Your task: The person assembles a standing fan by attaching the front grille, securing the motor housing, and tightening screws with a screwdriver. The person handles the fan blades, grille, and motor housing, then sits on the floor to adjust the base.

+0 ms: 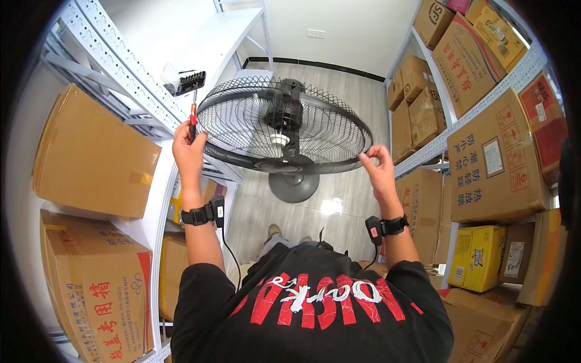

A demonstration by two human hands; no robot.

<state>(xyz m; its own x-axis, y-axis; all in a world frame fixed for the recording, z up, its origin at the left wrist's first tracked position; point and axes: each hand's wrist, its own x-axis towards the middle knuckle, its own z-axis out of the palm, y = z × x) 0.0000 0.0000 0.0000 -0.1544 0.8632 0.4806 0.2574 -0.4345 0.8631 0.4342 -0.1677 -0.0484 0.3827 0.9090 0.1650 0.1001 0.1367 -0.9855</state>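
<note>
Black metal pedestal fan with a round wire cage (284,115) stands at twelve o'clock, ahead of the person, its cage tilted. Nearest, toward one o'clock, the bare right hand (379,166) pinches the cage's rim between thumb and forefinger. Between ten and eleven o'clock, the bare left hand (189,144) wraps a slim red-and-black screwdriver (193,116) beside the rim; whether it also grips the rim, I cannot tell. Steadying the cage appears to be the step in hand; the next move seems to call for an even hold, screwdriver clear of the wires. Farther off, at eleven o'clock, a small black bit case (191,83) rests on a white metal shelf (212,42).
</note>
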